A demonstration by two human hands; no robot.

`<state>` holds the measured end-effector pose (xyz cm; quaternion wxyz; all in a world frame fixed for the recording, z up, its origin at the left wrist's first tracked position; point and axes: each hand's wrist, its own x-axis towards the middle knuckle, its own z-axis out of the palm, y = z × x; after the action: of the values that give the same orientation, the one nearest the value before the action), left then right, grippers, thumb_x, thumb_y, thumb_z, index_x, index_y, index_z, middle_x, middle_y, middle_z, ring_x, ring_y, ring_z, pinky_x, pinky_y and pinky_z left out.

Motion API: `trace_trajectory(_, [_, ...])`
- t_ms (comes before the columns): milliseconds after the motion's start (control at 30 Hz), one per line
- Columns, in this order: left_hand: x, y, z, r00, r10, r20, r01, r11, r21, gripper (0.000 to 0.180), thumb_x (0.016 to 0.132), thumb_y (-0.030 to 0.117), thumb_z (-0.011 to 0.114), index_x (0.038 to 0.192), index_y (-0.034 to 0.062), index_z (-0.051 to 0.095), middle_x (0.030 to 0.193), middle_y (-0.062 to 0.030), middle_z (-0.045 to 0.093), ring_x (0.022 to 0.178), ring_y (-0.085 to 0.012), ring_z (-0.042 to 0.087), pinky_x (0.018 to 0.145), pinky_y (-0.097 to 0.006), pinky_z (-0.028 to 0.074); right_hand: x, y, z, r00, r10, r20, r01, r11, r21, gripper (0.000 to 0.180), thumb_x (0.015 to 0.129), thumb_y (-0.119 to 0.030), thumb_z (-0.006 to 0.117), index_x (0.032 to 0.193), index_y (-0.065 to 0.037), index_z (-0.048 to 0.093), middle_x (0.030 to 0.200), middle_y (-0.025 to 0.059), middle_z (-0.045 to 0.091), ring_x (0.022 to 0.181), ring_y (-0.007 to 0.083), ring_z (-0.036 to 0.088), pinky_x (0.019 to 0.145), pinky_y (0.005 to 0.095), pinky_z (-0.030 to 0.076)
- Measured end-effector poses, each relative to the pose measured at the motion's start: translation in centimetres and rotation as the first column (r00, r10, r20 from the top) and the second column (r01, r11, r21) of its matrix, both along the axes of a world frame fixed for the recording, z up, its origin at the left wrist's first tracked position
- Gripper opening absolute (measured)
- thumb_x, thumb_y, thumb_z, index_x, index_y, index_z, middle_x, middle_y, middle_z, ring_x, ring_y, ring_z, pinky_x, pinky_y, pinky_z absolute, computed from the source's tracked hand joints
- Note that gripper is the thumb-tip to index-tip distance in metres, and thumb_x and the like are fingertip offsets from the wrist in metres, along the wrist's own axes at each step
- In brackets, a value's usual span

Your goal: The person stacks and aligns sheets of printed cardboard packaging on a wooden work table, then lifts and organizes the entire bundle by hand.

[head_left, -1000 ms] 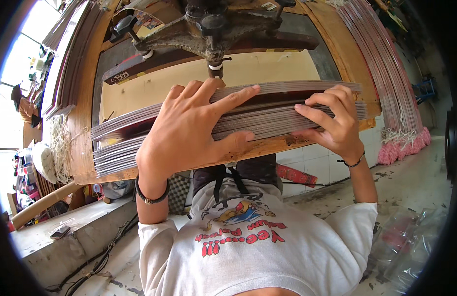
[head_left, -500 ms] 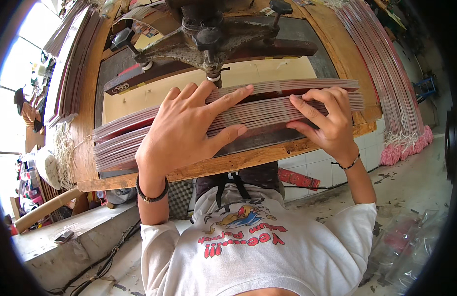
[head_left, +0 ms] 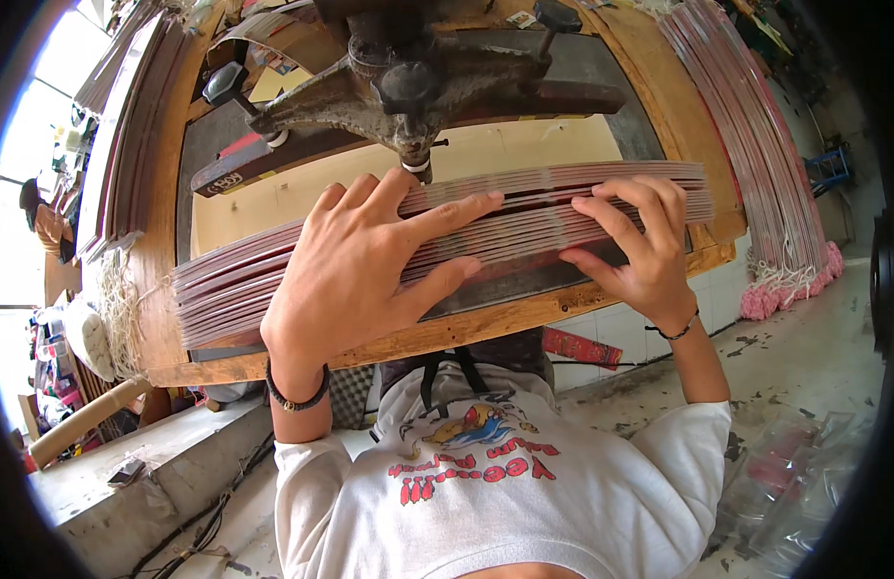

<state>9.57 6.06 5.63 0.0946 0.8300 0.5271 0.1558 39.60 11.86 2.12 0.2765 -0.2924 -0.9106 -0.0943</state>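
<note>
A long stack of thin boards (head_left: 524, 224), standing on edge with pale and reddish edges, lies across the bench in front of me. A narrow dark gap splits part of it lengthwise. My left hand (head_left: 355, 256) spans the stack left of its middle; the fingers bend over the far side, their tips partly hidden, and the thumb rests at the near side. Towards the right end, my right hand (head_left: 645, 241) has its curved fingers on the boards and its thumb against the near side. Just beyond my left fingers stands a dark metal clamp frame (head_left: 408, 106).
The bench has a wooden border (head_left: 485, 328) and a dark inset. A tan panel (head_left: 524, 145) lies beneath the clamp. Bundled boards with tied strings flank it left (head_left: 143, 145) and right (head_left: 746, 135). A cardboard tube (head_left: 90, 420) leans at lower left; clear plastic (head_left: 794, 482) lies at lower right.
The gap in the stack has narrowed, the boards now sitting closer together between my hands. Both hands keep nearly the same places; my view has shifted slightly.
</note>
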Motion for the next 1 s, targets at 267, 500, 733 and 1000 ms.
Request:
trace_trajectory(267, [0.0, 0.2, 0.5, 1.0, 0.019, 0.014, -0.019, 0.999, -0.031, 0.061, 0.083, 0.048, 0.073, 0.14, 0.0329, 0.062, 0.098, -0.0114, 0.057, 0.09, -0.0317, 0.057, 0.091, -0.044, 0.045, -0.2, -0.5, 0.3, 1.0, 0.005, 0.025, -0.003, 0.998, -0.056, 0.047, 0.077, -0.037, 0.081, 0.115, -0.014, 0.066, 0.121, 0.001, 0.063, 0.113, 0.0259, 0.051, 0.097, 0.0464, 0.037])
trace_trajectory(500, [0.3, 0.0, 0.7, 0.999, 0.046, 0.01, -0.046, 0.997, -0.056, 0.057, 0.084, 0.049, 0.071, 0.138, 0.0343, 0.062, 0.099, -0.0148, 0.059, 0.096, -0.0332, 0.061, 0.095, -0.045, 0.046, -0.2, -0.6, -0.1, 1.0, 0.005, 0.023, -0.005, 1.0, -0.028, 0.047, 0.077, -0.034, 0.081, 0.117, -0.015, 0.063, 0.123, 0.001, 0.063, 0.113, 0.0259, 0.052, 0.097, 0.0458, 0.037])
trace_trajectory(733, [0.3, -0.6, 0.6, 0.999, 0.053, -0.012, -0.054, 0.997, -0.046, 0.064, 0.081, 0.047, 0.074, 0.143, 0.0378, 0.057, 0.099, -0.0122, 0.057, 0.095, -0.0329, 0.059, 0.093, -0.044, 0.046, -0.2, -1.0, 0.2, 0.999, 0.023, 0.023, -0.022, 0.999, -0.046, 0.047, 0.077, -0.033, 0.082, 0.116, -0.015, 0.063, 0.124, 0.002, 0.062, 0.112, 0.0267, 0.052, 0.097, 0.0462, 0.037])
trace_trajectory(1000, [0.2, -0.3, 0.2, 0.998, 0.057, -0.018, -0.057, 0.998, 0.019, 0.07, 0.078, 0.051, 0.074, 0.144, 0.035, 0.057, 0.101, -0.0133, 0.057, 0.097, -0.0325, 0.06, 0.093, -0.044, 0.046, 0.1, -1.5, 0.4, 0.999, 0.043, 0.006, -0.043, 0.994, -0.105, 0.048, 0.075, -0.027, 0.083, 0.115, -0.013, 0.062, 0.115, 0.0047, 0.06, 0.105, 0.0282, 0.054, 0.093, 0.0461, 0.039])
